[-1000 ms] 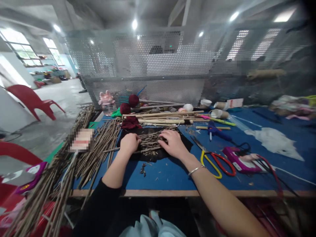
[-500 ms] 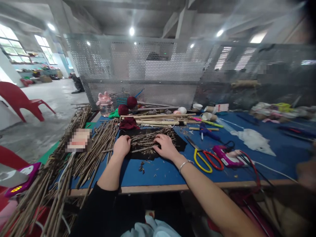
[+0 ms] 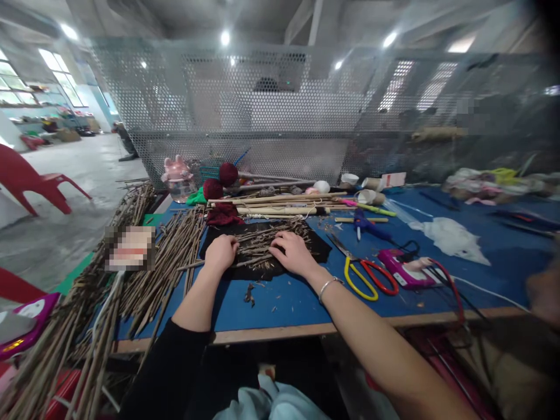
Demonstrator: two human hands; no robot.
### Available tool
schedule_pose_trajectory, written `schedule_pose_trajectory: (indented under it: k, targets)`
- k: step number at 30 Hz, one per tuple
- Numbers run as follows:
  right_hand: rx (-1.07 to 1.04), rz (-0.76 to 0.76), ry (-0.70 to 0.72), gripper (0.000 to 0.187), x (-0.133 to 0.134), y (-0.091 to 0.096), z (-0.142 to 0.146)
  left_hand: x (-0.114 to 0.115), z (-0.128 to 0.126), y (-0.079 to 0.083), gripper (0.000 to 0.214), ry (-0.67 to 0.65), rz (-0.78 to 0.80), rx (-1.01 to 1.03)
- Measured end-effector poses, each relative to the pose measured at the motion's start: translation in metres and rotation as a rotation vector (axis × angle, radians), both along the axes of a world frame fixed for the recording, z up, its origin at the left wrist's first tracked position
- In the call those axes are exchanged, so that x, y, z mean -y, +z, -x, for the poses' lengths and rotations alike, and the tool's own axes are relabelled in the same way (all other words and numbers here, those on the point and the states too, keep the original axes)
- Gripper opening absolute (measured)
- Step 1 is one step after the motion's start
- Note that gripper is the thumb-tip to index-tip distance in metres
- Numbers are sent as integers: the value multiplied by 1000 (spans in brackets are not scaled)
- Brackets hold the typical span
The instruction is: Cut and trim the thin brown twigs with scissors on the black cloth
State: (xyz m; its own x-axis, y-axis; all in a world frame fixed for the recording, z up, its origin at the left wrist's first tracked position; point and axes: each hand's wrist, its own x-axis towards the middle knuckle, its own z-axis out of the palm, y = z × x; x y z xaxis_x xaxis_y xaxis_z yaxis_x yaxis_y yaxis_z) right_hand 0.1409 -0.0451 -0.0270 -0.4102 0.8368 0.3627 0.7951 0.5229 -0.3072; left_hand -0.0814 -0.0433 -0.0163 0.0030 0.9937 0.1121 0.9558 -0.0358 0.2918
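A small heap of short brown twigs [image 3: 258, 245] lies on a black cloth [image 3: 321, 249] on the blue table [image 3: 289, 303]. My left hand [image 3: 221, 252] is curled at the heap's left end, its fingers closed against the twigs. My right hand [image 3: 292, 252] lies palm down on the heap's right part, fingers bent over the twigs. A silver bracelet [image 3: 328, 286] is on my right wrist.
Long brown sticks [image 3: 149, 274] pile up at the left, spilling over the table edge. Scissors with yellow and red handles [image 3: 365, 274], a purple glue gun [image 3: 405, 269], a blue tool [image 3: 370, 226], dark red yarn balls [image 3: 213, 189] and pale rods [image 3: 284, 204] lie around. A perforated metal screen [image 3: 284, 116] stands behind.
Both hands have drawn a little closer together on the twig heap; the view has shifted slightly.
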Motion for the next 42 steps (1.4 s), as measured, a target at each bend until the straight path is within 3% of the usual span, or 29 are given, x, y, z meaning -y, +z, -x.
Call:
schedule_pose_trajectory:
  k: [3, 7, 10, 16, 19, 22, 28, 34, 38, 42]
  targets:
    - [-18, 9, 3, 19, -2, 0, -1, 5, 4, 3, 28, -9, -17, -1]
    - [-56, 17, 18, 14, -4, -1, -2, 17, 12, 8, 26, -26, 78, -99]
    - [-83, -7, 36, 14, -4, -2, -3, 23, 15, 18, 22, -8, 40, -129]
    - [-202, -226, -45, 18, 1, 9, -4, 35, 14, 47, 24, 12, -47, -119]
    - [-95, -314, 74, 28, 1, 22, 5, 41, 14, 53, 25, -18, -96, -139]
    - [56, -258, 224, 29, -8, 31, 20, 43, 16, 55, 25, -7, -165, -167]
    - [146, -107, 265, 21, -38, 29, 35, 41, 16, 49, 23, -8, -198, -175]
    - [157, -182, 286, 20, -45, 29, 37, 28, -12, 46, 33, -119, -294, -179]
    - [167, -246, 241, 21, -41, 34, 38, 16, -26, 48, 36, -147, -189, -199]
    - [181, -266, 213, 23, -39, 37, 39, 14, -26, 51, 41, -136, -190, -214]
